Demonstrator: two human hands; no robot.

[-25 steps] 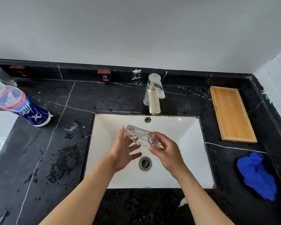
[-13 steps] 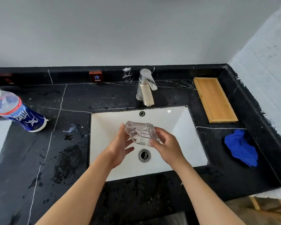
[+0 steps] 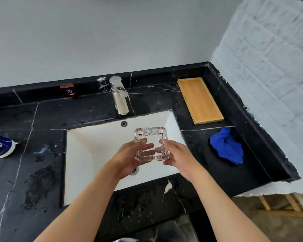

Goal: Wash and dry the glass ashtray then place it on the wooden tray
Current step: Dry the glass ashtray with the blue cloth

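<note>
Two hands hold the glass ashtray (image 3: pixel 151 144) over the white sink (image 3: pixel 87 154): left hand (image 3: pixel 129 159) cups it from below-left, right hand (image 3: pixel 177 157) clasps its right edge. Wooden tray (image 3: pixel 200 100) sits empty back-right on black counter (image 3: pixel 42 172), blue cloth (image 3: pixel 226 146) just in front of it.

A single wide-angle head camera looks forward and down from close above the black tabletop (image 3: pixel 94 112), the white sink (image 3: pixel 87 154) mid-frame, both forearms entering from the bottom edge, wall filling the top.
</note>
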